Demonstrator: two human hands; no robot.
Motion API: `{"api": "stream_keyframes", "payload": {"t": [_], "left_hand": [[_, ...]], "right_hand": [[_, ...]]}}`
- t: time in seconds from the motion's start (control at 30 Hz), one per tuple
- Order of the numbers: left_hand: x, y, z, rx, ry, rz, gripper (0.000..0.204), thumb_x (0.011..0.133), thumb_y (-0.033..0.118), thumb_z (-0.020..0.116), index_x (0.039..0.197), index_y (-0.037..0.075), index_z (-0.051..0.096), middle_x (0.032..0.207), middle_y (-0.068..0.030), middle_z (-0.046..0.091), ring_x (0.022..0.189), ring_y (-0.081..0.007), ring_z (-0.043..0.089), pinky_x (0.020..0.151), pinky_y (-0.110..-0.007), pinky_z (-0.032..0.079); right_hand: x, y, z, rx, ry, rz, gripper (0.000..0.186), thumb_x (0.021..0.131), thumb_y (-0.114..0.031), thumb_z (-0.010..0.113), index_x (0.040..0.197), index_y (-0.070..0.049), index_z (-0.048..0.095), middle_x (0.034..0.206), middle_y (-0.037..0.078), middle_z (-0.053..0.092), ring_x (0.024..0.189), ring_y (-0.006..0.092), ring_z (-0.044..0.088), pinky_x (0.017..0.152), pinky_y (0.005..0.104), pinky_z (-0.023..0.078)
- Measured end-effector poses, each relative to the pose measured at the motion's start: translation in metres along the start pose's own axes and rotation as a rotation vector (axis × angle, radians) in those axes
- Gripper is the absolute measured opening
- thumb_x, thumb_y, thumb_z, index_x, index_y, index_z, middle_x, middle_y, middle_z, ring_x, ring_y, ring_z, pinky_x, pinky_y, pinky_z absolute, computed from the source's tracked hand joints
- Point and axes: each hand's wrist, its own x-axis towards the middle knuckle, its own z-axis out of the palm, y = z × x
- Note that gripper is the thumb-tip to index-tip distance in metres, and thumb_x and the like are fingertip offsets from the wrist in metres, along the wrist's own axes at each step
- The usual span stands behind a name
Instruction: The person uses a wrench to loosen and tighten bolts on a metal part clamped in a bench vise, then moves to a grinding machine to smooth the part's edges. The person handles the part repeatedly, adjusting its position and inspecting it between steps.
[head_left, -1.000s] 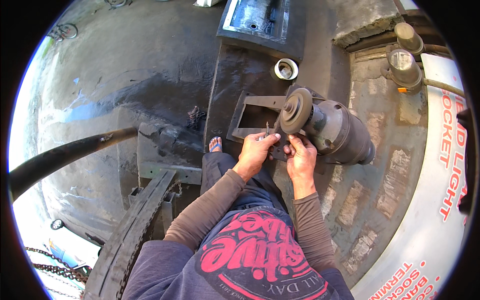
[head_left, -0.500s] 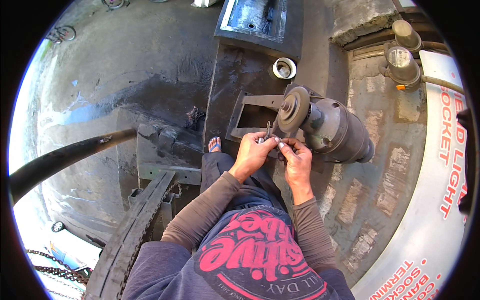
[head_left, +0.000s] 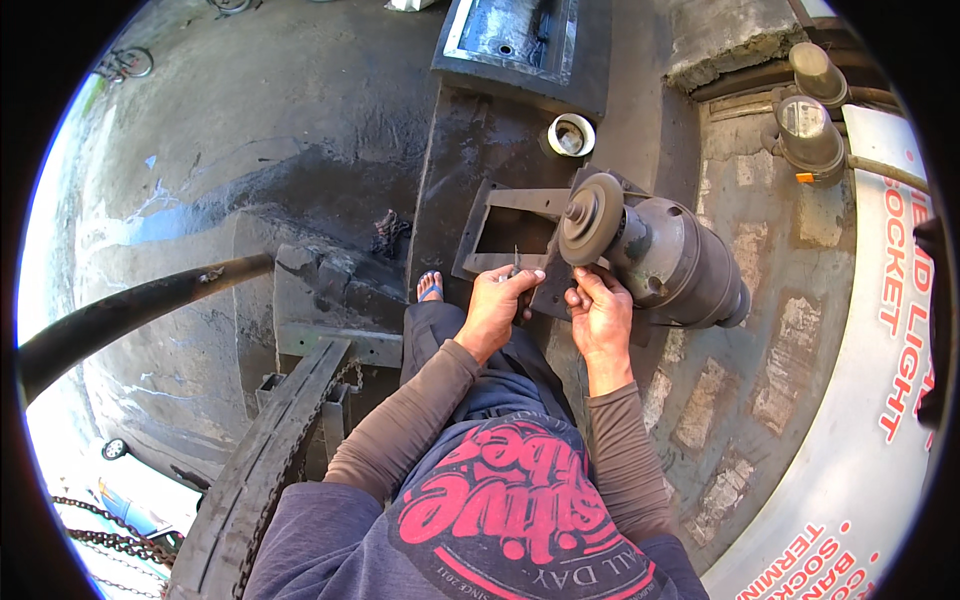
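Note:
My left hand (head_left: 490, 315) is closed in a pinch around a thin, pointed metal piece (head_left: 516, 262) that sticks up past the fingers. Its lower part is hidden by the hand. To the right, my right hand (head_left: 603, 320) has its thumb and fingertips drawn together just below the grinding wheel (head_left: 592, 222); what they hold, if anything, cannot be made out. A gap separates the two hands. The wheel sits on the shaft of a large grey bench grinder motor (head_left: 680, 262). Both hands are in front of the metal frame (head_left: 480, 235) that carries the grinder.
Beyond the frame stand a round white tub (head_left: 570, 135) and a metal-lined trough (head_left: 575, 45). A long steel beam (head_left: 260, 470) with chains and a dark pipe (head_left: 140, 315) lie to the left. At right are utility meters (head_left: 808, 135) and a printed banner (head_left: 860, 330).
My hands were together at the metal piece and have parted. The left has shifted slightly left with the piece; the right has moved slightly right, under the wheel.

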Motion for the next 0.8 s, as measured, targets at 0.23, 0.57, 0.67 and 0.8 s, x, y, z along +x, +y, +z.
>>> {"api": "stream_keyframes", "payload": {"t": [0.23, 0.57, 0.67, 0.8], "left_hand": [[-0.005, 0.005, 0.010, -0.160, -0.105, -0.046, 0.026, 0.094, 0.008, 0.064, 0.116, -0.006, 0.068, 0.100, -0.0107, 0.069, 0.079, -0.0152, 0.066, 0.066, -0.028, 0.055], [-0.026, 0.016, 0.004, -0.215, -0.280, -0.124, 0.046, 0.086, 0.000, 0.054, 0.130, -0.015, 0.059, 0.118, -0.0195, 0.067, 0.102, -0.0216, 0.065, 0.092, -0.032, 0.051], [-0.029, 0.016, 0.002, -0.174, -0.222, -0.127, 0.040, 0.091, 0.004, 0.055, 0.126, -0.015, 0.061, 0.108, -0.0178, 0.070, 0.086, -0.0196, 0.065, 0.084, -0.031, 0.053], [-0.036, 0.019, -0.004, 0.099, -0.173, -0.098, 0.028, 0.096, 0.016, 0.065, 0.108, -0.008, 0.070, 0.090, -0.0103, 0.069, 0.071, -0.0155, 0.061, 0.068, -0.029, 0.050]], "right_hand": [[-0.006, -0.002, 0.001, 0.194, 0.000, 0.015, 0.019, 0.094, 0.002, 0.067, 0.111, 0.010, 0.065, 0.091, 0.006, 0.065, 0.062, 0.0078, 0.045, 0.062, 0.0270, 0.044], [-0.056, 0.003, -0.002, -1.170, -0.156, -0.522, 0.025, 0.086, -0.003, 0.072, 0.110, -0.001, 0.070, 0.086, 0.011, 0.064, 0.070, 0.0219, 0.061, 0.065, 0.0348, 0.050], [-0.064, 0.000, -0.008, -0.722, -0.223, -0.224, 0.026, 0.095, -0.002, 0.063, 0.120, 0.002, 0.066, 0.094, 0.006, 0.063, 0.073, 0.0132, 0.058, 0.065, 0.0288, 0.050], [-0.082, -0.010, -0.017, -0.496, -0.243, 0.007, 0.027, 0.104, -0.003, 0.051, 0.128, 0.005, 0.061, 0.106, 0.008, 0.062, 0.082, 0.0138, 0.063, 0.074, 0.0304, 0.057]]}}
